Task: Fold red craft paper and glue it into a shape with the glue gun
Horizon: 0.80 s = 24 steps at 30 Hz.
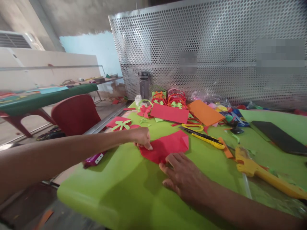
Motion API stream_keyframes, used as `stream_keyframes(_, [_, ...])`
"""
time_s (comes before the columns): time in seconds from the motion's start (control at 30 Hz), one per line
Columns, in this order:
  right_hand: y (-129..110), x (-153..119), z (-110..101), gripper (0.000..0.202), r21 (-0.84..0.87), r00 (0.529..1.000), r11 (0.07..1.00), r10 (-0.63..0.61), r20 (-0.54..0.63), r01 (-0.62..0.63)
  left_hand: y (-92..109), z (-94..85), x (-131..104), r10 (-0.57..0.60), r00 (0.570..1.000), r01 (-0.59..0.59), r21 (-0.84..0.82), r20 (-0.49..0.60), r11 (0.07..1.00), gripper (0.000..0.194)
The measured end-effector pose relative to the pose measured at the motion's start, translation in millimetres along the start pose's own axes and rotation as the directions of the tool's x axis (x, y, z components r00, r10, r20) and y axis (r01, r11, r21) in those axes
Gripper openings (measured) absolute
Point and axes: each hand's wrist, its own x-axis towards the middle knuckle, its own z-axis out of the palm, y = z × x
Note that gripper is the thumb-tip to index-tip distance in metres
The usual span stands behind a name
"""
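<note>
A folded piece of red craft paper (168,143) lies on the green-covered table (120,191), its right corner turned over. My left hand (143,138) is closed at the paper's left end, thumb on top and fingers curled. At the near edge, my right hand (179,172) rests its bent fingertips on the paper, with the thumb apart from it. Just beyond the paper lie a yellow box cutter (208,140) and yellow-handled scissors (195,127). Another red rectangle (169,113) and an orange sheet (205,112) sit farther back.
To the right are a yellow glue gun (261,171) and a dark phone (280,136). Cut flower shapes (122,124), small handled baskets (176,97) and a water bottle (144,85) stand toward the back. A perforated metal panel (216,41) rises behind; a red chair (75,115) is left.
</note>
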Motion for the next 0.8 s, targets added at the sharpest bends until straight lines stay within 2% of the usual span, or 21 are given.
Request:
stream_keyframes(0.07, [-1, 0, 0, 0.038, 0.026, 1.0, 1.0, -0.002, -0.008, 0.003, 0, -0.3, -6, 0.011, 0.998, -0.012, -0.024, -0.055, 1.0, 0.027])
stream_keyframes(0.13, [-2, 0, -1, 0.035, 0.065, 1.0, 0.998, 0.018, -0.01, -0.017, 0, 4.8, -15, 0.026, 0.998, -0.029, -0.053, -0.063, 0.998, 0.027])
stream_keyframes(0.23, [-6, 0, -2, 0.031, 0.109, 0.997, 0.991, 0.08, 0.02, -0.082, 2, 18.2, -25, 0.022, 0.999, -0.019, -0.06, 0.049, 0.998, 0.026])
stream_keyframes(0.3, [-8, 1, -3, 0.031, 0.123, 0.993, 0.986, 0.11, 0.034, -0.113, 3, 24.3, -28, 0.026, 0.996, -0.023, -0.037, 0.082, 0.999, 0.022])
stream_keyframes(0.43, [-9, 1, -4, 0.037, 0.136, 0.994, 0.985, 0.104, 0.019, -0.105, 8, 22.8, -23, 0.086, 0.996, -0.085, 0.056, -0.008, 0.995, 0.012])
stream_keyframes(0.6, [-7, 1, -1, 0.039, 0.117, 0.993, 0.987, 0.112, -0.032, -0.108, 15, 21.4, -11, 0.087, 0.994, -0.076, 0.157, -0.064, 0.985, 0.028])
stream_keyframes(0.7, [-7, 0, 1, 0.04, 0.08, 0.995, 0.995, 0.067, -0.068, -0.062, 15, 24.4, -5, 0.068, 0.995, -0.053, 0.193, -0.072, 0.98, 0.034])
stream_keyframes(0.8, [-8, 0, 1, 0.042, 0.078, 0.999, 0.997, 0.014, -0.029, -0.012, 13, 25.4, -2, 0.067, 0.996, -0.052, 0.211, -0.066, 0.976, 0.037])
